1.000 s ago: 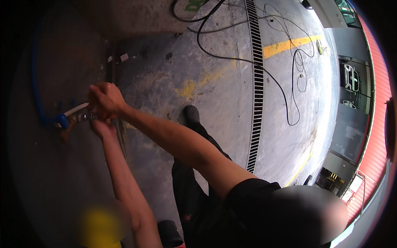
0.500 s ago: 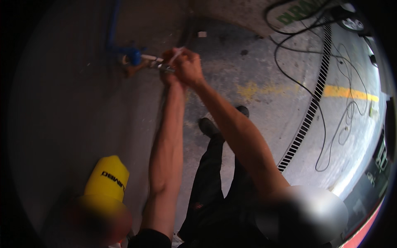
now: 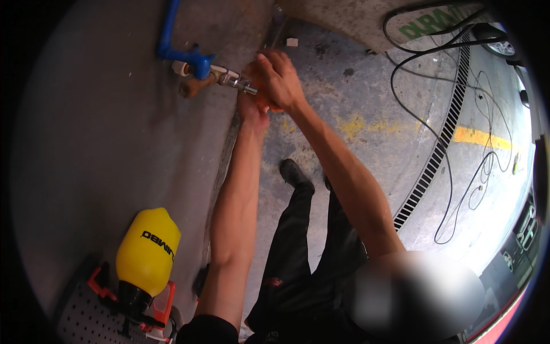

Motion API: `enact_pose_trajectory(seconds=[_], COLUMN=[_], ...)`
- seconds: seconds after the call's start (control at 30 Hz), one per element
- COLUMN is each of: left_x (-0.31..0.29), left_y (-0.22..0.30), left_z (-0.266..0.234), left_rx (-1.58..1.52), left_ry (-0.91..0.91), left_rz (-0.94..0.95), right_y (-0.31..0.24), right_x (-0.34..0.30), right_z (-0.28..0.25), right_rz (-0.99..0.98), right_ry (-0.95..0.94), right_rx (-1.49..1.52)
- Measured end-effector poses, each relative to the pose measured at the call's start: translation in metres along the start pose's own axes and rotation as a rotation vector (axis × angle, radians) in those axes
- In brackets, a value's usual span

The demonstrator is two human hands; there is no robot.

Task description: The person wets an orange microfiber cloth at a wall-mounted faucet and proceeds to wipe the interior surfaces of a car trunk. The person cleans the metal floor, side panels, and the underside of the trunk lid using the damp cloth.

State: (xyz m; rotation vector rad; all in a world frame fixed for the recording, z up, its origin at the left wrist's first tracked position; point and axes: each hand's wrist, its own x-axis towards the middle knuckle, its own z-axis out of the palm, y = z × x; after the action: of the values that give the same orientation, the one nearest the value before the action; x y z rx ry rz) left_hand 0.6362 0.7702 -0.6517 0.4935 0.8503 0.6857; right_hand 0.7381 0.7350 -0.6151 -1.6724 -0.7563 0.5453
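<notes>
Both my hands meet just to the right of a wall tap. My right hand lies over my left hand, its fingers curled and slightly blurred. Most of my left hand is covered, and its fingers do not show. Whatever may be between the palms is hidden. Beside my hands, the tap's metal nozzle sticks out from a brown, worn fitting. A blue pipe comes down the wall to it. Neither hand grips the nozzle.
A yellow bottle with a black neck hangs by a red-and-black perforated holder at the lower left. Black cables trail over the floor near a drain grate. A small pale block lies beyond my hands.
My hands have shifted slightly right, away from the tap, leaving its nozzle in plain sight. The pale strip seen across them earlier no longer shows. The whole view has shifted a little.
</notes>
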Motion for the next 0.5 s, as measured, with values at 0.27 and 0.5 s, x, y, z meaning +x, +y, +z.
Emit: enact_pose_trajectory(seconds=[0.27,0.5], left_x=[0.011,-0.006], left_y=[-0.026,-0.019], left_z=[-0.028,-0.077], left_rx=[-0.247,-0.097], left_ry=[-0.18,-0.217], left_rz=[0.108,-0.039], right_y=[-0.048,-0.068], right_x=[-0.069,-0.066], right_z=[-0.017,0.007], right_rz=[-0.28,0.4], right_ry=[-0.141,-0.26], right_rx=[-0.377,0.227])
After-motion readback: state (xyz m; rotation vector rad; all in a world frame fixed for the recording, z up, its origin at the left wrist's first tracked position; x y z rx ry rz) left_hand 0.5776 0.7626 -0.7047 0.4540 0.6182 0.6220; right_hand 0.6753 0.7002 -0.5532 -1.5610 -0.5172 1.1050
